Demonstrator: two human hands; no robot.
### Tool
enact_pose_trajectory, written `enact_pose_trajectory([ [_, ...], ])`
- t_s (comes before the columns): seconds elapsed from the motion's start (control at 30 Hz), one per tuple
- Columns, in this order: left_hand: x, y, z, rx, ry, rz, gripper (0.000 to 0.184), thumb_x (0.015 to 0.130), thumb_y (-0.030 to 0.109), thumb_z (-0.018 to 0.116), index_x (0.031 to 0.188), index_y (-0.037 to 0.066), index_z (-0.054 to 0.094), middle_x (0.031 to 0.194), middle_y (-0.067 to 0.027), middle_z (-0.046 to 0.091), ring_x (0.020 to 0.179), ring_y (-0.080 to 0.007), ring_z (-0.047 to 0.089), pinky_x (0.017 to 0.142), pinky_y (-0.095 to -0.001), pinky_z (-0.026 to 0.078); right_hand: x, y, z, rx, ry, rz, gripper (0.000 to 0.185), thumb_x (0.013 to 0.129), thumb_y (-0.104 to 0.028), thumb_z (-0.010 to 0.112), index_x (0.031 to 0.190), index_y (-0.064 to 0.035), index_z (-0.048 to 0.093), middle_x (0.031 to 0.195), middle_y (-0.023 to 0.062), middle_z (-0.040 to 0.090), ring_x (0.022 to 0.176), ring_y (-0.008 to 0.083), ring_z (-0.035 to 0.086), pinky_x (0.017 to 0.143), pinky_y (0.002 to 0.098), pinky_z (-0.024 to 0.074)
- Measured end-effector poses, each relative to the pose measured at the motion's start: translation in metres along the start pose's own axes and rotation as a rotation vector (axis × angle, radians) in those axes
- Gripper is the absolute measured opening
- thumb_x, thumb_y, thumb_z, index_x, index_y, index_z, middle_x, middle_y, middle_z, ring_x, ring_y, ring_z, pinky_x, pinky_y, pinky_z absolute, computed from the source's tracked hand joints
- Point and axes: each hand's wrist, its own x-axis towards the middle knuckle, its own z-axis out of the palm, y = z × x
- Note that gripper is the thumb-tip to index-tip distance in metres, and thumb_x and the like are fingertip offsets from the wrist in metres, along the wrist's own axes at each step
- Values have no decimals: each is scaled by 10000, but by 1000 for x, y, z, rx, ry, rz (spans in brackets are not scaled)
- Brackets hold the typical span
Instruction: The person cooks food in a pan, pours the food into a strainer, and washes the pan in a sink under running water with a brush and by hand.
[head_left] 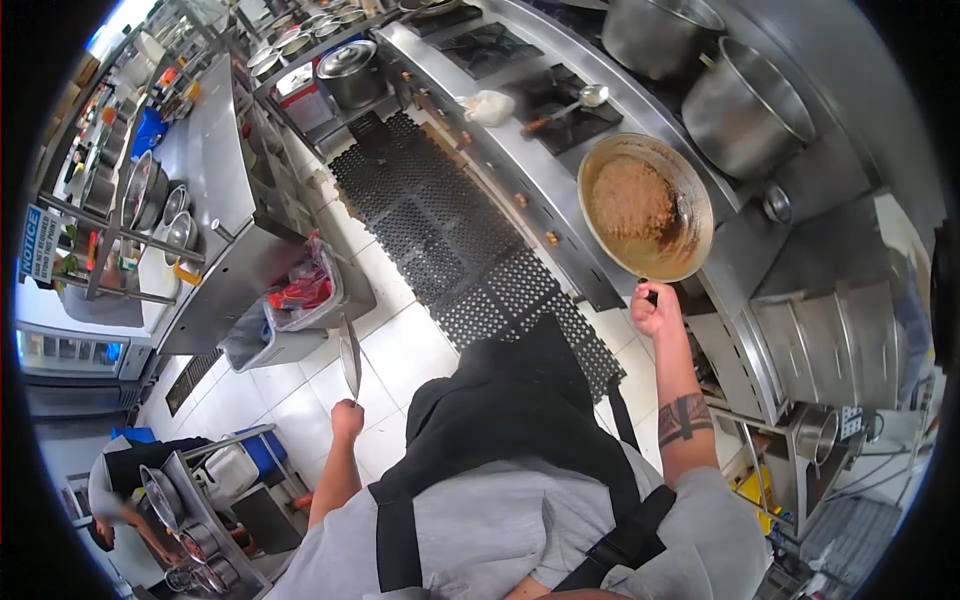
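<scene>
On the right, my right hand [655,308] is closed round the handle of a wide pan [603,170]. Brown, mushy food [630,205] lies inside the pan, which is over the stove front. Low on the left, my left hand [347,418] grips a long, thin metal utensil [350,360] that points upward; its exact kind is hard to tell. Beyond the pan, a ladle [592,96] lies across a burner, with a white cloth [489,108] near it.
Large pots [750,110] stand behind the stove. A steel counter [205,150] runs along the left, with grey bins [340,290] below its end. Black mats [430,220] cover part of the floor. Another person [125,480] bends over bowls at lower left.
</scene>
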Motion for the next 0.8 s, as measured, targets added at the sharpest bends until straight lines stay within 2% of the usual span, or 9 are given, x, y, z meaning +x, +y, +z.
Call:
enact_pose_trajectory([
  [0.3, 60, 1, 4, -216, -77, -256, 247, 772, 186, 632, 844, -24, 740, 815, -260, 699, 785, -398, 693, 738, -449, 541, 72, -24, 72, 96, 122, -88, 165, 883, -167, 621, 778, -77, 531, 591, -10, 484, 389, 101, 334, 353, 250, 251],
  [0.4, 88, 7, 0, 33, -157, 26, 248, 767, 209, 647, 836, -9, 746, 783, -248, 696, 747, -375, 692, 704, -449, 540, 53, -13, 125, 282, 265, -130, 248, 925, -296, 651, 877, -61, 589, 663, 8, 573, 398, 108, 425, 350, 247, 282],
  [0.43, 85, 47, -19, -88, -153, -252, 250, 769, 222, 658, 833, -1, 750, 750, -216, 699, 699, -329, 689, 678, -439, 538, 39, -7, 141, 240, 318, -12, 344, 931, -388, 639, 882, -51, 598, 680, 42, 618, 425, 137, 494, 367, 260, 343],
  [0.5, 111, 70, -43, -78, -213, -163, 273, 787, 238, 663, 847, -15, 747, 688, -181, 688, 629, -274, 674, 643, -423, 533, 32, -16, 179, 233, 370, 108, 443, 937, -481, 627, 887, -40, 607, 696, 76, 663, 451, 165, 562, 384, 273, 404],
  [0.6, 165, 146, -100, -83, -370, -101, 204, 817, 167, 629, 809, -18, 714, 577, -116, 607, 510, -219, 608, 482, -389, 479, 30, -40, 269, -1396, 164, 525, 542, 928, -510, 623, 816, 20, 640, 657, 136, 687, 502, 207, 638, 427, 304, 479],
  [0.7, 232, 198, -126, -347, -341, -255, 126, 838, 105, 605, 815, 15, 689, 566, -28, 546, 450, -145, 527, 388, -324, 401, 131, -63, 356, -1500, -58, 89, 439, 1017, -384, 505, 794, -34, 647, 597, 97, 640, 502, 192, 621, 489, 353, 466],
  [0.73, 258, 207, -132, -359, -366, -240, 107, 847, 91, 604, 828, 20, 682, 574, -15, 543, 444, -128, 504, 386, -306, 387, 183, -58, 371, -1368, 39, -146, 425, 1020, -358, 512, 766, -36, 627, 586, 90, 620, 496, 181, 606, 485, 361, 459],
  [0.77, 284, 214, -137, -370, -392, -225, 90, 857, 78, 603, 840, 26, 675, 582, -2, 540, 438, -110, 482, 385, -288, 373, 244, -61, 386, -1443, 64, -448, 374, 999, -333, 554, 774, -42, 621, 610, 103, 631, 548, 235, 636, 526, 395, 474],
  [0.8, 307, 220, -143, -452, -430, -223, 74, 869, 79, 618, 857, 35, 675, 581, 8, 522, 435, -103, 464, 380, -283, 351, 322, -60, 379, -1643, 158, -1088, 283, 950, -268, 605, 778, -43, 619, 618, 123, 640, 625, 313, 663, 587, 458, 495],
])
